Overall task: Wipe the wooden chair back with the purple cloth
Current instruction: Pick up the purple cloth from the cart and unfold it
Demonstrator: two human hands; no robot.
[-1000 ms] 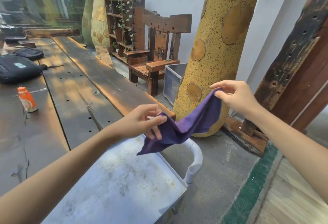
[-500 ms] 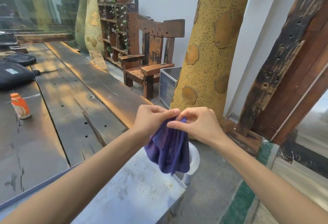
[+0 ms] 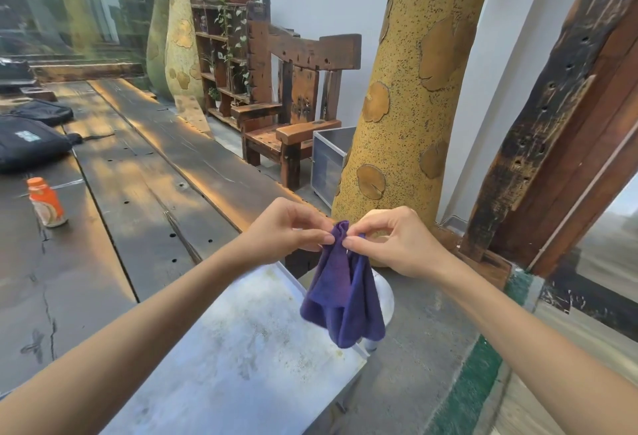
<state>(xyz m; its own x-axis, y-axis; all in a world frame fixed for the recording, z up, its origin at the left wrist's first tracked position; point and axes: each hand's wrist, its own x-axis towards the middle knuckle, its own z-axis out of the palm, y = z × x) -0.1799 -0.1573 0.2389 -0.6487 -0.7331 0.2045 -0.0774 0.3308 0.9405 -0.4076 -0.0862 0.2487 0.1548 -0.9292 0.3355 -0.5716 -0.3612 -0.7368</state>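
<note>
The purple cloth (image 3: pixel 343 291) hangs folded in front of me, above the corner of a pale metal tabletop. My left hand (image 3: pixel 286 227) and my right hand (image 3: pixel 393 241) each pinch its top edge, fingertips almost touching. The wooden chair (image 3: pixel 293 103) stands well beyond my hands, against the white wall. Its heavy dark back rail (image 3: pixel 310 51) runs across the top and faces me at an angle. Neither hand is near the chair.
A long dark plank table (image 3: pixel 138 176) runs along the left with an orange bottle (image 3: pixel 46 201) and black bags (image 3: pixel 27 144) on it. A tall yellow speckled column (image 3: pixel 411 106) stands right of the chair, beside a grey box (image 3: pixel 328 158). A rough wooden post (image 3: pixel 559 106) leans at right.
My hands came together from about a shoulder's width apart, folding the stretched cloth in half. It now hangs straight down from both pinches, slightly lower than half a second ago.
</note>
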